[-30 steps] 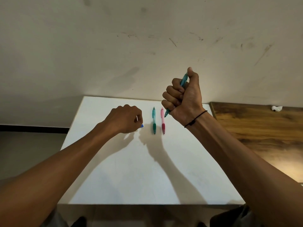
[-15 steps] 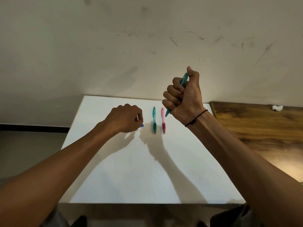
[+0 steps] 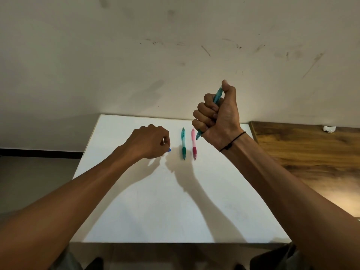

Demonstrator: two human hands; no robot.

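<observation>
The right hand [image 3: 218, 117] is raised off the white table [image 3: 155, 201], fisted round a teal pen [image 3: 217, 95], with the thumb laid up over the pen's top end. That pen stands steeply: the top end leans up and to the right by the thumb, and the writing tip pokes out under the little finger, pointing down and to the left. The left hand [image 3: 150, 142] sits low, on or just over the table, with the fingers curled round what looks like a blue pen [image 3: 169, 150]; only a short blue end shows at the thumb side. The hands are well apart, and between them lie a green pen [image 3: 183, 143] and a pink pen [image 3: 193, 144], side by side and not touching. Their long axes run straight away from the person, with the dark grips and tips at the near end. The pink pen is on the right hand's side, its far end just below and left of the teal tip; the green pen is on the left hand's side, near the blue end. If the teal pen is to join the row, its place seems to be the bare table just right of the pink pen, directly under the right fist. The move then turns on tipping the steep pen flat and lining it up parallel with the two, tip toward the person.
</observation>
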